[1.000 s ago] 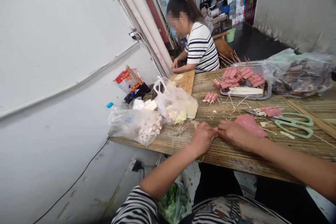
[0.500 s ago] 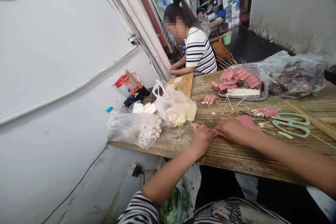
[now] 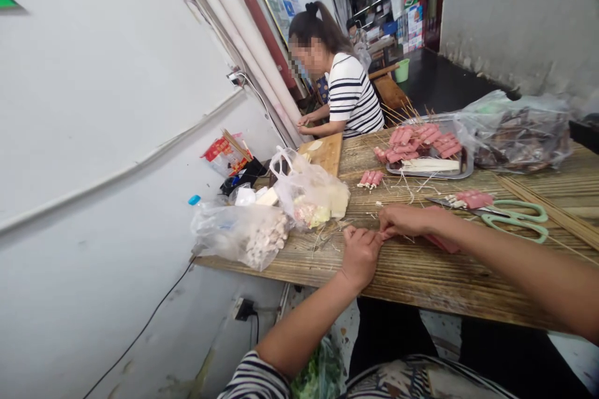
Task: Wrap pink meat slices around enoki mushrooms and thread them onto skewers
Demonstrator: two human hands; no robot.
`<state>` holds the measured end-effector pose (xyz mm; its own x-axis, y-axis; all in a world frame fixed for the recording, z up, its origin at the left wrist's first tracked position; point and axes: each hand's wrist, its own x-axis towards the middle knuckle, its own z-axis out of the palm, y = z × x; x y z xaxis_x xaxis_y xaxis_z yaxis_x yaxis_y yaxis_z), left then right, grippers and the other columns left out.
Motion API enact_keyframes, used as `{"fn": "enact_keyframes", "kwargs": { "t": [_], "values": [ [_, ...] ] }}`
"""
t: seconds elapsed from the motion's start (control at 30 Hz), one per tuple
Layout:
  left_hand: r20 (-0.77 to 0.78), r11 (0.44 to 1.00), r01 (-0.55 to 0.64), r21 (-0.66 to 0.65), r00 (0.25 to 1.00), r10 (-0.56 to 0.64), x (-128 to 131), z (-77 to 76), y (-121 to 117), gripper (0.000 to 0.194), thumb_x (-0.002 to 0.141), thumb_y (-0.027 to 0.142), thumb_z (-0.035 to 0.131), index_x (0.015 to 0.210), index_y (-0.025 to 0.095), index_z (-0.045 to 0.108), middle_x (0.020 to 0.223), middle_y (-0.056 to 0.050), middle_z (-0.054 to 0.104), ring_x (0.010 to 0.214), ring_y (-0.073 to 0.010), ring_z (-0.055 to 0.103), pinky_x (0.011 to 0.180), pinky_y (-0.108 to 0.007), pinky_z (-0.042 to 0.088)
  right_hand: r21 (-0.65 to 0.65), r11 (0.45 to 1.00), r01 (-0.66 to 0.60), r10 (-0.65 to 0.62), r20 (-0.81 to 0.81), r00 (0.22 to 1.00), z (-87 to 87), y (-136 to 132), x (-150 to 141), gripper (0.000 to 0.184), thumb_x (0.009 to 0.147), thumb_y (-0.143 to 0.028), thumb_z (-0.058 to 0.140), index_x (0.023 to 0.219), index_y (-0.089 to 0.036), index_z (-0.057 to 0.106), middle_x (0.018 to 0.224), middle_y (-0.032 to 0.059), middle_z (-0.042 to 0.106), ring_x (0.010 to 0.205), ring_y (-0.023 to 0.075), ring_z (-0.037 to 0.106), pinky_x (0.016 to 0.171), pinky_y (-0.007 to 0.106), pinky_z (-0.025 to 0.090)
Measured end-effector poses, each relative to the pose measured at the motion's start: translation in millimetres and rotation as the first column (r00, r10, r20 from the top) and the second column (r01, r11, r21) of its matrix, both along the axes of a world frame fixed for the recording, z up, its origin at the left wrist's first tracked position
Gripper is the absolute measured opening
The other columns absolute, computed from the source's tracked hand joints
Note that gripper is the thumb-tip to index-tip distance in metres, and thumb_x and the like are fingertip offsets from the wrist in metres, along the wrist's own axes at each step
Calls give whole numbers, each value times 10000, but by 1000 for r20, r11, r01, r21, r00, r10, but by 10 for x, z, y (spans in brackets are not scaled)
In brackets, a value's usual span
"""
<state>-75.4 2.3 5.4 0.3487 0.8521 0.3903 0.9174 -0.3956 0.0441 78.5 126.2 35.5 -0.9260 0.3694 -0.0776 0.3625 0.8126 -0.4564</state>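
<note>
My left hand (image 3: 360,254) and my right hand (image 3: 406,219) meet on the bamboo-topped table (image 3: 421,274), fingers curled and pinched together over a small pink piece that I cannot make out clearly. A flat pink slice of meat (image 3: 442,242) lies under my right wrist, mostly hidden. Green-handled scissors (image 3: 515,218) lie to the right with pink meat rolls (image 3: 475,199) on their blades. A small skewered bundle of pink rolls (image 3: 369,178) rests further back.
A metal tray (image 3: 461,171) holds pink skewered rolls and white strips. Plastic bags of food (image 3: 262,230) crowd the left end, a larger bag (image 3: 519,134) the right. A cutting board (image 3: 325,151) lies near a seated person in a striped shirt (image 3: 350,96). Loose bamboo skewers (image 3: 552,209) lie at right.
Both hands have shifted slightly away from me across the table, the right hand now covering more of the pink slice. The view has tilted a little.
</note>
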Motion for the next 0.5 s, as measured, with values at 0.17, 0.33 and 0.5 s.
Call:
{"fn": "enact_keyframes", "kwargs": {
  "t": [0.17, 0.33, 0.5],
  "values": [
    [65, 992, 69, -107, 996, -62, -32, 75, 112, 287, 991, 280, 446, 906, 224, 714, 865, -17, 745, 802, -153, 608, 809, -371, 317, -4, 999, 37, -37, -19, 999, 50, -36, 57, 177, 807, -259, 595, 794, -169, 747, 731, 35, 672, 643, 120, 519, 625, 229, 353],
    [87, 969, 72, -234, 995, -53, -49, 222, 248, 322, 958, 287, 511, 727, 216, 723, 764, -18, 748, 740, -170, 634, 779, -360, 328, 252, 964, 88, -53, -141, 989, 51, -341, 164, 304, 907, -188, 424, 764, -146, 690, 820, 100, 644, 810, 195, 534, 760, 311, 386],
    [86, 957, 51, -285, 996, -28, -53, 254, 284, 289, 924, 297, 568, 695, 219, 728, 739, -21, 747, 717, -177, 640, 775, -355, 343, 268, 961, 75, -29, -171, 985, -30, -387, 129, 298, 899, -139, 415, 750, -148, 673, 812, 105, 640, 826, 204, 520, 806, 335, 377]
  ]
}}
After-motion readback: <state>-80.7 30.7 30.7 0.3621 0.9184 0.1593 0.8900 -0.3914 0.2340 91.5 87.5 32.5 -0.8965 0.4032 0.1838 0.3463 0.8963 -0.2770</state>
